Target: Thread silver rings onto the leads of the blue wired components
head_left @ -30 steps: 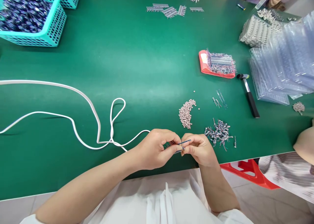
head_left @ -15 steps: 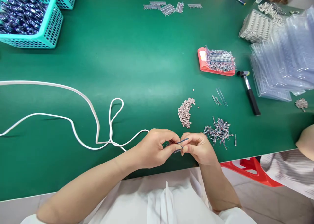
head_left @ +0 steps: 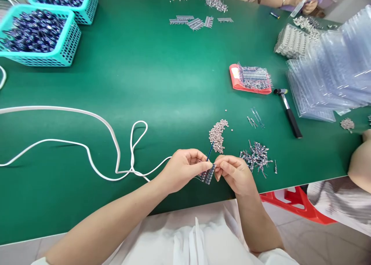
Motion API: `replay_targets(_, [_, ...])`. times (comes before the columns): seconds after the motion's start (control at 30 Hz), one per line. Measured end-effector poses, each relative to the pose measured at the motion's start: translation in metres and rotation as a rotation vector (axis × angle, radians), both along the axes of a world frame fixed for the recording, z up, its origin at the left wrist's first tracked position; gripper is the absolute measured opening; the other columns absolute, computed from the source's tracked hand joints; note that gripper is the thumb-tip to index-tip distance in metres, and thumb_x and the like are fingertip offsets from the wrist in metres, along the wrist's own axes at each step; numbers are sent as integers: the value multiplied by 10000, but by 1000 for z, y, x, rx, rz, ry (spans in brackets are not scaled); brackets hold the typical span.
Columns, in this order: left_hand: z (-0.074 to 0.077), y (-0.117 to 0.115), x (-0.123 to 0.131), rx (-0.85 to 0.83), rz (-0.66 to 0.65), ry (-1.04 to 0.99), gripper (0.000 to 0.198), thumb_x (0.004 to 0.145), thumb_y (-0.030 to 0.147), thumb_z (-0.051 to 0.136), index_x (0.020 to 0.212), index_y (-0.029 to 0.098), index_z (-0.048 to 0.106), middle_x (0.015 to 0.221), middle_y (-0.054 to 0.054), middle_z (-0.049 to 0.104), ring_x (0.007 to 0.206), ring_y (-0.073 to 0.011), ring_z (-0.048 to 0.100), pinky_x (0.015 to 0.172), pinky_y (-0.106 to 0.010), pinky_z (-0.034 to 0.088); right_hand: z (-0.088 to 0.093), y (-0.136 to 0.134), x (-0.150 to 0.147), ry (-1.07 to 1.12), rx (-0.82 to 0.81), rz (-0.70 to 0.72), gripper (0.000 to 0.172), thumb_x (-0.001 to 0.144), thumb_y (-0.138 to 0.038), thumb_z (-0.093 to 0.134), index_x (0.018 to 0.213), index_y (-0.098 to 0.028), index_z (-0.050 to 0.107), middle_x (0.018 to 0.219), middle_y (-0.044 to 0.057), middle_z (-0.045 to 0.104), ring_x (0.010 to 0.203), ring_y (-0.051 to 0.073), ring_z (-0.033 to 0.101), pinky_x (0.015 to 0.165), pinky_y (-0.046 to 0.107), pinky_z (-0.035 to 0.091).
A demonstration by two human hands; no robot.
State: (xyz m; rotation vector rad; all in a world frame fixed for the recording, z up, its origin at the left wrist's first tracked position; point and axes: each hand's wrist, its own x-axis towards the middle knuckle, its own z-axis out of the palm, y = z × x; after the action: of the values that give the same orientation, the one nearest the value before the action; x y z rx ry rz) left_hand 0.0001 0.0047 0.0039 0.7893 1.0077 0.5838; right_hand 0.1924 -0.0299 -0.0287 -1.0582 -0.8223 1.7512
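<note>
My left hand (head_left: 185, 170) pinches a small strip of circuit boards (head_left: 207, 175), dark with rows of tiny parts and thin wires at its edge. A thin blue stick (head_left: 210, 151) rises from between the same fingers, pointing away from me. At the strip's right edge, my right hand (head_left: 236, 174) has thumb and forefinger pressed together; whatever is between them is too small to make out. Just beyond my hands lies a pile of small round metal discs (head_left: 217, 133). Right of my right hand is a heap of small wired components (head_left: 256, 156).
A white cable (head_left: 87, 153) loops over the green table at left. Turquoise baskets (head_left: 65, 48) of dark glossy parts stand far left. On the right lie a red-wrapped bundle (head_left: 236, 83), a hammer (head_left: 291, 118) and clear plastic trays (head_left: 327, 79). Other people sit across and at right.
The strip has turned so its face shows more, and the blue stick has swung from nearly flat to pointing away from me. My right fingers have drawn slightly off the strip.
</note>
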Motion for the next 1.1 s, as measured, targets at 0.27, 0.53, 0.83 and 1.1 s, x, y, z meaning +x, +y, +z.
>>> replay_targets(0.27, [0,-2,-1,60,-75,44,217,709,260,785,846,132,676,718,-19,700,673,-149,654,671,-286,530,-6,-5,5,-208,29,0,148,808,-333,768,773,-191,741,649,-7,639,550,102,574,542,233,495])
replay_targets(0.53, [-3,-1,1,152,-182,178,151,803,291,693,788,142,706,715,-27,702,672,-144,611,653,-259,467,-2,-13,5,-374,81,-42,130,860,-325,713,798,-213,737,683,-13,629,594,102,585,580,229,491])
replay_targets(0.83, [-6,0,-2,225,-416,96,135,810,265,678,772,146,729,751,-42,741,705,-160,639,685,-256,482,1,-25,12,-324,151,53,118,875,-314,694,830,-212,731,782,7,636,610,104,600,570,244,496])
replay_targets(1.1, [-8,3,-2,176,-326,251,183,811,325,663,786,153,717,778,-60,762,739,-192,673,700,-281,500,10,-21,52,-1150,412,53,113,929,-233,571,896,-226,679,831,17,651,660,131,577,588,272,449])
